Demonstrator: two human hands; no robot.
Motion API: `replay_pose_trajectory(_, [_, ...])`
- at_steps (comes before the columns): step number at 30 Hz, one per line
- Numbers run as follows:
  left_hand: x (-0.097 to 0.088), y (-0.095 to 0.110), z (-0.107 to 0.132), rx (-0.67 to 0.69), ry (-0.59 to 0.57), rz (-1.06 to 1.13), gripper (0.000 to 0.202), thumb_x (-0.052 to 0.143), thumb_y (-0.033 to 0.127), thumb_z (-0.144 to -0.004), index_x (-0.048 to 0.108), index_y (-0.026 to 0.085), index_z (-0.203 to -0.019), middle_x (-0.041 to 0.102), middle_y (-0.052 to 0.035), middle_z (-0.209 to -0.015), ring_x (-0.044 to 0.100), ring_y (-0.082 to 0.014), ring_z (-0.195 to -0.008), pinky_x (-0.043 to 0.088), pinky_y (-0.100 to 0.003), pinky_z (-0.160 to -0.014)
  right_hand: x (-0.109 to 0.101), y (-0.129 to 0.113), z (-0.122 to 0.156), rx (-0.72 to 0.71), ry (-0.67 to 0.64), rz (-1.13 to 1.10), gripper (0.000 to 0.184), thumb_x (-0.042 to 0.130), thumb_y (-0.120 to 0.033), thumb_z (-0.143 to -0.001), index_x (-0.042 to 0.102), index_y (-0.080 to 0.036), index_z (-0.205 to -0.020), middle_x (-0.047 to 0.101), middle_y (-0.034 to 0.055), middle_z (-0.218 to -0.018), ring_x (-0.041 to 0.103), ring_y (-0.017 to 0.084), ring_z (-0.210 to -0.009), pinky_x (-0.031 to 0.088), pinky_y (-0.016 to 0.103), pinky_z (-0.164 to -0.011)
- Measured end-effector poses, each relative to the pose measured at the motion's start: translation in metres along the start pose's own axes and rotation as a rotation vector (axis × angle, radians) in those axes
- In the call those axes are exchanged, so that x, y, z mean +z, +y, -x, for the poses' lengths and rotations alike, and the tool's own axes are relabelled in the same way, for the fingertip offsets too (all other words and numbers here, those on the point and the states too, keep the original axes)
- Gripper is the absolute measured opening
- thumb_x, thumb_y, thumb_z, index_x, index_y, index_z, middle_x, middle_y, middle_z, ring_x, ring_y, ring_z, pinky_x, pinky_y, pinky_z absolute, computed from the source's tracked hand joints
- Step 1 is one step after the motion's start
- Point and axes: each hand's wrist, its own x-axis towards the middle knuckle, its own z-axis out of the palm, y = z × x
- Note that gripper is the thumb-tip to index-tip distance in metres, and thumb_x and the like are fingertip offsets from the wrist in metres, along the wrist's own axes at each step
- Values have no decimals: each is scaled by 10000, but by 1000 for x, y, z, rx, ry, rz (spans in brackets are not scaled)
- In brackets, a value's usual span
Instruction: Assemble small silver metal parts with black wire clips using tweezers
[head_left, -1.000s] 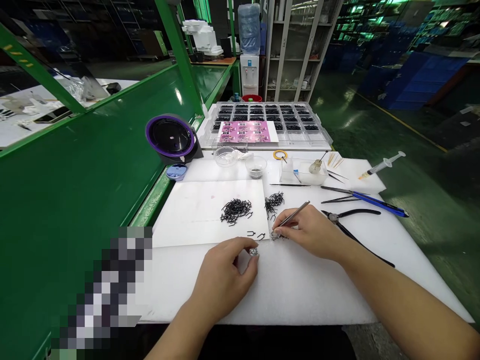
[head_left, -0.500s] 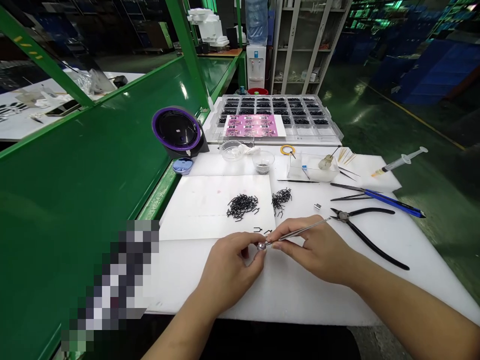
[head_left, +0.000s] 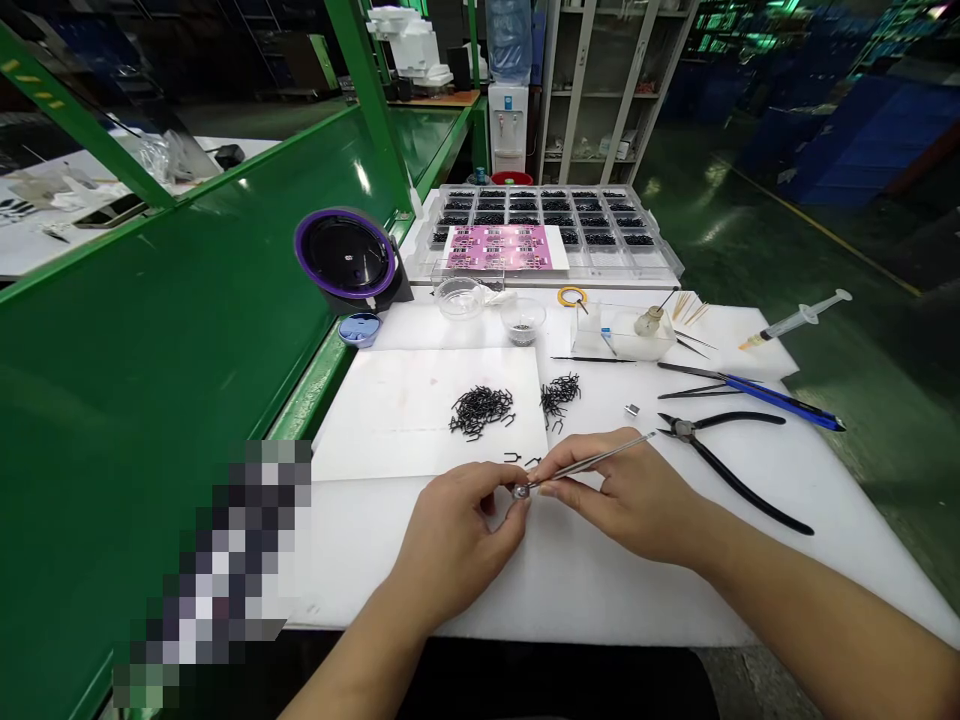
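Between the thumb and forefinger of my left hand (head_left: 461, 545) is a small round shiny metal part (head_left: 520, 492); its exact kind is too small to tell. My right hand (head_left: 630, 500) pinches a slim metal hand tool (head_left: 600, 459) like a pen. The tool's working end meets the metal part, partly hidden by my fingertips. Just beyond my fingers lie a loose black Y-shaped piece (head_left: 512, 457) and another beside it. A pile of these black forked pieces (head_left: 480, 412) rests on the white sheet (head_left: 382, 410), and a smaller pile (head_left: 559, 392) sits at its right edge.
To the right lie black-handled cutters (head_left: 739, 480), a blue-handled tool (head_left: 784, 400), a syringe (head_left: 799, 320) and a small metal piece (head_left: 632, 410). Clear cups (head_left: 523, 322) and a compartment tray (head_left: 615, 268) stand farther back. A purple-rimmed black container (head_left: 349, 258) is at left.
The view has shifted slightly, so everything sits a little to the left. Both hands keep the same grip on the metal part and the tool.
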Motion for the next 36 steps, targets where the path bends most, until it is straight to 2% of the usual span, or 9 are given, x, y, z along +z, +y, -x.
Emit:
replay_pose_trajectory(17, [0, 0, -2, 11, -16, -8, 205, 599, 223, -843, 722, 246, -1005, 715, 28, -854, 576, -129, -682, 448, -275, -668, 0, 1, 0, -30, -14, 30, 66, 647, -160, -903, 685, -210, -926, 724, -62, -910, 671, 70, -820, 500, 168, -775])
replay_pose_trajectory(28, [-2, 1, -1, 16, -46, 7, 196, 577, 215, -872, 708, 246, -1014, 704, 42, -876, 573, -125, -725, 436, -270, -709, 1, 4, 1, -50, -18, 57, 111, 642, -139, -901, 685, -201, -982, 719, -57, -936, 665, 70, -855, 489, 172, -792])
replay_pose_trajectory(36, [-5, -2, -2, -16, -148, 86, 243, 554, 267, -940, 702, 304, -1129, 677, 52, -884, 560, -114, -741, 423, -251, -699, 1, 8, 4, -234, 39, 153, 132, 652, -146, -901, 669, -202, -1019, 718, -43, -956, 663, 80, -851, 489, 188, -794])
